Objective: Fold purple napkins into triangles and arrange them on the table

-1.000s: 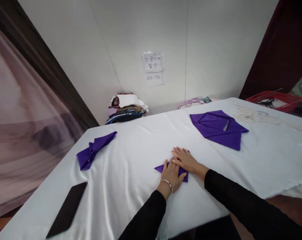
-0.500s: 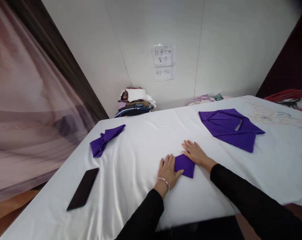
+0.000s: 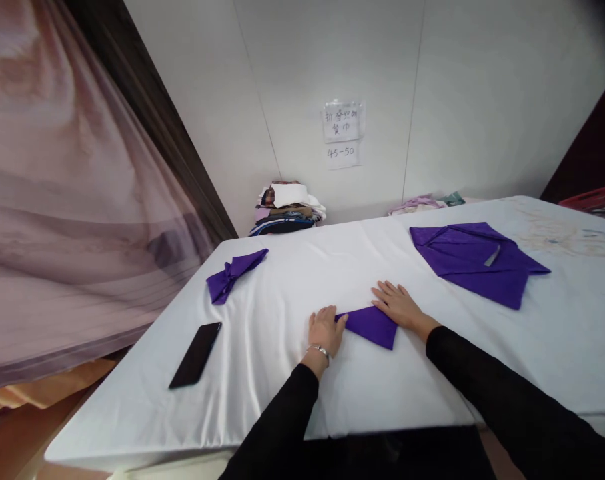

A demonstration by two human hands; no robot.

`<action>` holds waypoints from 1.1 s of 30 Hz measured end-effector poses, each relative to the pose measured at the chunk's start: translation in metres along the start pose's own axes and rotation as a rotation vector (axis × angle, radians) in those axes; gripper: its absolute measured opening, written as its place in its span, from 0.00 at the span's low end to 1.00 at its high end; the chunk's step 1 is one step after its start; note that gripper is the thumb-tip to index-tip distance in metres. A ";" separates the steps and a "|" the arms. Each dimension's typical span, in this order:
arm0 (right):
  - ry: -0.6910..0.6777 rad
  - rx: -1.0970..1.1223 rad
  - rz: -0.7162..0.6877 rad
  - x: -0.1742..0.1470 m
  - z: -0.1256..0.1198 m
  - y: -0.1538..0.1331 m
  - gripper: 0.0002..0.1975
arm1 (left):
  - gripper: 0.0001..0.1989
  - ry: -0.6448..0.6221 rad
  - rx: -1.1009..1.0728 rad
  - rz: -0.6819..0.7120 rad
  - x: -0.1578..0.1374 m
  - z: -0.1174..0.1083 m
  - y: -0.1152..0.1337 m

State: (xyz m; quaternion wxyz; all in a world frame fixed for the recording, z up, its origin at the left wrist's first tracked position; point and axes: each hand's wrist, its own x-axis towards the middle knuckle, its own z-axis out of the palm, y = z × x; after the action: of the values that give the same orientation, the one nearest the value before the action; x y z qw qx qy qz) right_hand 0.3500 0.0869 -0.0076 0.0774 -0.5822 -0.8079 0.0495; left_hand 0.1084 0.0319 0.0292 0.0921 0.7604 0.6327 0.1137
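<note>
A folded purple napkin [image 3: 373, 327] lies on the white-covered table in front of me, showing as a narrow wedge between my hands. My left hand [image 3: 325, 332], a silver bracelet at its wrist, rests over the pointed left end. Its fingers are slightly bent with the thumb apart, and they hide that tip. At the wide right end my right hand [image 3: 398, 305] lies open and flat, fingers spread, touching the napkin's upper edge. A twisted, knotted purple cloth [image 3: 235, 275] is further left. Beyond my right hand is a larger folded purple cloth [image 3: 475, 260].
A black phone-like slab [image 3: 196, 355] lies on the white tablecloth [image 3: 267, 360] at the left. Stacked clothes [image 3: 288, 208] and a pinkish cloth pile [image 3: 417, 204] sit by the wall. Handwritten paper signs [image 3: 343, 133] hang there. A pink curtain [image 3: 82, 200] borders the left side.
My left hand has shifted left along the napkin, and its fingers are more bent. The napkin now shows as a longer, narrower wedge. The right hand stays at its corner; the view has turned slightly left.
</note>
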 end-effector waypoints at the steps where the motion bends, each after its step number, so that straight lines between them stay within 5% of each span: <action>1: 0.000 0.012 -0.007 0.000 -0.001 0.000 0.31 | 0.23 -0.003 0.001 0.042 0.003 -0.001 0.007; 6: -0.011 0.113 -0.072 -0.007 -0.005 0.006 0.30 | 0.16 -0.140 0.051 0.124 0.024 -0.006 0.033; 16: -0.072 0.264 -0.202 -0.018 -0.036 0.028 0.23 | 0.10 -0.315 0.055 0.100 0.043 -0.019 0.033; 23: -0.203 0.229 -0.175 -0.002 -0.066 0.014 0.08 | 0.05 -0.132 0.138 0.218 0.044 -0.046 0.040; 29: 0.332 0.075 -0.187 -0.005 -0.085 -0.003 0.13 | 0.11 0.187 0.146 0.292 0.048 -0.060 0.023; 33: 0.269 0.010 -0.316 -0.024 -0.052 -0.011 0.13 | 0.13 0.126 0.110 0.321 0.034 -0.026 0.004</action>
State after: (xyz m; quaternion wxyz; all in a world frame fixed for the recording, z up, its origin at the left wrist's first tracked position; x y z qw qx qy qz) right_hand 0.3567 0.0600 0.0441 0.1942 -0.4494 -0.8712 -0.0377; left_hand 0.1106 0.0641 0.0576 -0.0087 0.8469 0.5130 0.1397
